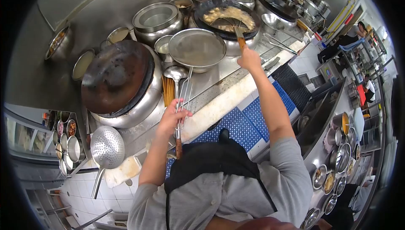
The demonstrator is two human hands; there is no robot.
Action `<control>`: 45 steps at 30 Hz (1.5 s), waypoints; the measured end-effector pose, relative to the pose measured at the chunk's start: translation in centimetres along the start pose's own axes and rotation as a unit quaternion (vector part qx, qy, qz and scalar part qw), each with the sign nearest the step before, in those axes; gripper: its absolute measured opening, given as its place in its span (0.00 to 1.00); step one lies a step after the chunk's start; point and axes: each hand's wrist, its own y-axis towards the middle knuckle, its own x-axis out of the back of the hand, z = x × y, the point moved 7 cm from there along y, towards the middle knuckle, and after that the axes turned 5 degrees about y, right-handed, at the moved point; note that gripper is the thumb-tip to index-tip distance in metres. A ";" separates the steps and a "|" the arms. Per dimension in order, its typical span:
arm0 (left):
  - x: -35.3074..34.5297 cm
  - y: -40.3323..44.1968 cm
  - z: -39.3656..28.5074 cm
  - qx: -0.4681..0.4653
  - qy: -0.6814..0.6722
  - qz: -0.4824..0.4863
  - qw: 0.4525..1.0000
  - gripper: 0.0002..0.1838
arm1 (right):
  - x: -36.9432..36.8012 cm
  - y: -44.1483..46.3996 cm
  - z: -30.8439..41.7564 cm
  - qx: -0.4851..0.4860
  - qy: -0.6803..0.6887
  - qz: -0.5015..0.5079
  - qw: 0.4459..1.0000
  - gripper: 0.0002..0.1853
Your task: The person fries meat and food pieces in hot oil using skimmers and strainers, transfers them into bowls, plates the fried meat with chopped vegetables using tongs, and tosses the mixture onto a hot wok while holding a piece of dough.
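Observation:
My right hand (249, 59) is closed round the wooden handle of a wide wire strainer (228, 22). The strainer's head rests in a dark wok (204, 8) of bubbling oil with pale pieces of food (232, 15). My left hand (174, 118) grips the wire handle of a round fine-mesh sieve (197, 48) together with a metal ladle (176, 72) whose wooden end points toward me. Beneath the ladle lies a bundle of wooden sticks (168, 90).
A large dark lid or wok (118, 76) covers the left burner. A perforated ladle (108, 147) lies at the counter's left edge. Pots (156, 17) line the back. On the right, a shelf holds bowls (319, 176); other people (358, 29) are farther off.

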 end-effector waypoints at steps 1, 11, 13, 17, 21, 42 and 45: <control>-0.1 0.1 0.0 -0.014 -0.039 -0.011 0.999 0.34 | -0.2 0.3 -0.3 -0.014 -0.046 -0.045 0.998 0.38; -1.7 -0.7 1.9 0.056 -0.162 0.023 0.985 0.33 | -3.4 0.1 0.7 -0.006 -0.020 -0.070 0.997 0.42; -1.5 -0.4 1.8 0.065 -0.156 0.012 0.986 0.31 | -3.6 -0.3 0.0 -0.005 -0.008 -0.078 0.997 0.43; -1.6 -0.1 2.1 0.060 -0.157 0.007 0.986 0.30 | -4.4 -0.5 -1.9 -0.049 -0.012 -0.068 0.996 0.42; -1.6 -0.1 2.4 0.057 -0.180 0.003 0.982 0.29 | -8.5 0.6 -1.7 -0.041 0.023 -0.084 0.995 0.45; 1.0 0.5 2.0 0.044 -0.124 0.003 0.991 0.29 | -14.2 -1.1 -1.9 -0.214 0.580 0.054 0.784 0.32; 1.1 1.5 3.4 0.059 -0.114 0.000 0.992 0.30 | -16.3 -1.7 -3.0 -0.254 0.633 0.096 0.725 0.32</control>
